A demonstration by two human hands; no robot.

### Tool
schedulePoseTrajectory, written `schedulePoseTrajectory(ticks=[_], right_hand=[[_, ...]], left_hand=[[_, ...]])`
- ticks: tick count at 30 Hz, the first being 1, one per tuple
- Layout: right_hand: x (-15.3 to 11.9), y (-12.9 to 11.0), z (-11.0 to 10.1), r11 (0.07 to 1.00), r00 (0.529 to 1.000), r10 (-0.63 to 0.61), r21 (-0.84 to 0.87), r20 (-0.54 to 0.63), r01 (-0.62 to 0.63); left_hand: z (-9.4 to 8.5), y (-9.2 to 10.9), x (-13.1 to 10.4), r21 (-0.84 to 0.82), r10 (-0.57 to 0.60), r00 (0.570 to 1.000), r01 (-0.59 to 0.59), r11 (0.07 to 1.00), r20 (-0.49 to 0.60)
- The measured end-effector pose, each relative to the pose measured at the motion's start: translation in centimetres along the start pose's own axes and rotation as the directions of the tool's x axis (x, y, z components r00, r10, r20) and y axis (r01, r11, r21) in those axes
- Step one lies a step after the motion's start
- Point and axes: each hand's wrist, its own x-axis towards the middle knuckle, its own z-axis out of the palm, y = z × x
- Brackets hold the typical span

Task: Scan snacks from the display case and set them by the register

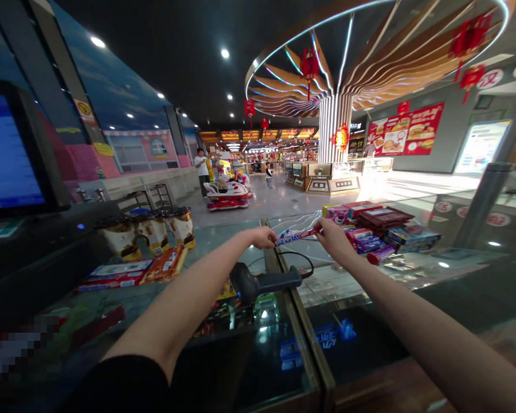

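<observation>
- Glass counter [464,287], shop hall beyond.
- Left hand [264,237]: fingers pinching one end of printed stick [296,236], near far edge.
- Right hand [329,234]: fingers narrow, pinching other end.

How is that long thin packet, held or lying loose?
Held: the left hand has one end of the long thin packet, and the right hand has the other.

Stick pack [294,236]: glossy plastic-look wrapper
Scanner [269,282]: matt plastic, 6 o'clock
Countertop [417,287]: smooth reflective glass
Counter edging [303,350]: wood-look, 5 o'clock
Sleeve [124,381]: matt cloth, 7 o'clock
</observation>
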Motion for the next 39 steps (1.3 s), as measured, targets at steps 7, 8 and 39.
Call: schedulePoseTrajectory(ticks=[7,8,39], right_hand=[[0.8,-1.9,2.0,0.985,0.998,0.061,0.160,0.006,-0.062],[0.9,-2.4,2.3,0.982,0.997,0.076,0.173,0.016,-0.078],[0.9,-10.6,7.9,0.974,0.934,-0.120,0.222,0.337,0.045]], left_hand=[[-1.2,-2.1,-3.5,0.043,0.011,0.978,-0.002,0.999,-0.208],[-1.2,-2.5,-4.1,0.011,-0.005,0.971,0.008,1.000,-0.237],[5.1,-9.8,-15.3,-0.559,-0.241,0.823,-0.108,0.822,-0.514]])
